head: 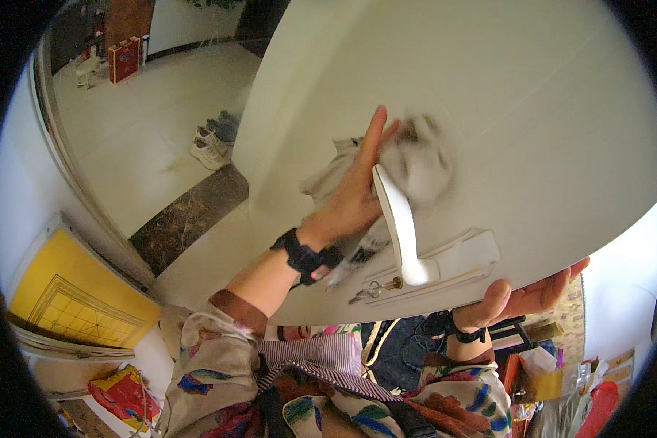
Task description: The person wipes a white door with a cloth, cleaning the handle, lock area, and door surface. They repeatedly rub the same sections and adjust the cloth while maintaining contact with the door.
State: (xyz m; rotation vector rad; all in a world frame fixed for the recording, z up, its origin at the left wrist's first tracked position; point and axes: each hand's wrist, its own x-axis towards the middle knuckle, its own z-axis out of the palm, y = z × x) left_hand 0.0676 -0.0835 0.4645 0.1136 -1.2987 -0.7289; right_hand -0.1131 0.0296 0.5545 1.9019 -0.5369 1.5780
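Note:
A white door (536,109) fills most of the view, standing ajar. My left hand (345,205) presses a crumpled grey-and-white cloth (424,164) against the door's face, behind the lever handle (397,219). The cloth is blurred, and part of it shows on the near side of my wrist. Below the handle, a key (369,293) sits in the lock cylinder of the white backplate (471,254). My right hand (517,301) grips the door's edge, with the thumb on the near side; some of its fingers are hidden.
Through the doorway, sneakers (211,148) stand on pale tile beyond a dark marble threshold (191,219). A red gift box (125,60) stands farther back. A yellow panel (87,290) is at left, above a red-and-yellow bag (125,397). Clutter with a red item (599,408) lies at lower right.

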